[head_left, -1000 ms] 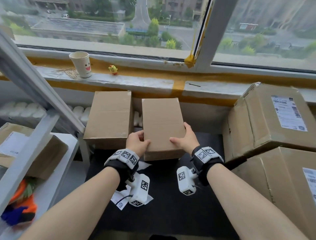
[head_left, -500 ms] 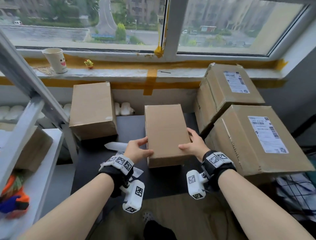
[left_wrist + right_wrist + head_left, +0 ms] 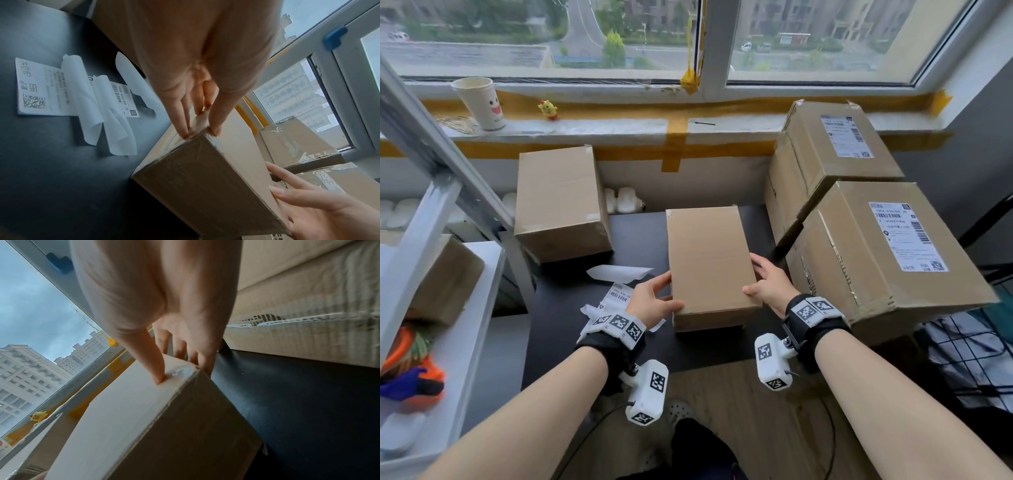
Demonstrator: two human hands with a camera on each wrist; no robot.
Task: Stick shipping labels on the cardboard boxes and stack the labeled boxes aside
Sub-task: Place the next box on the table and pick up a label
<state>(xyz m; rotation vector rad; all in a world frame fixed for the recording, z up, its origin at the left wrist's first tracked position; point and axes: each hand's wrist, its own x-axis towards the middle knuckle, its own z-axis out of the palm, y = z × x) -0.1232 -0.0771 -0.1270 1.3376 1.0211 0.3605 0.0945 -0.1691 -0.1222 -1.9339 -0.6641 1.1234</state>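
Plain rectangular cardboard box [image 3: 709,263], taped edges, left hand [image 3: 652,303] and right hand [image 3: 770,286] clasping its sides

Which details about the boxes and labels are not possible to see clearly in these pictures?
- Label text on the two stacked boxes: head view, too small to read.
- Loose shipping label: head view, the left hand covers most of it; left wrist view, backing paper lies across it.
- Held box: underside and far end hidden in all views.
- Right hand fingers: head view, partly behind the box's side.
- Shelf box: cut by the shelf frame.
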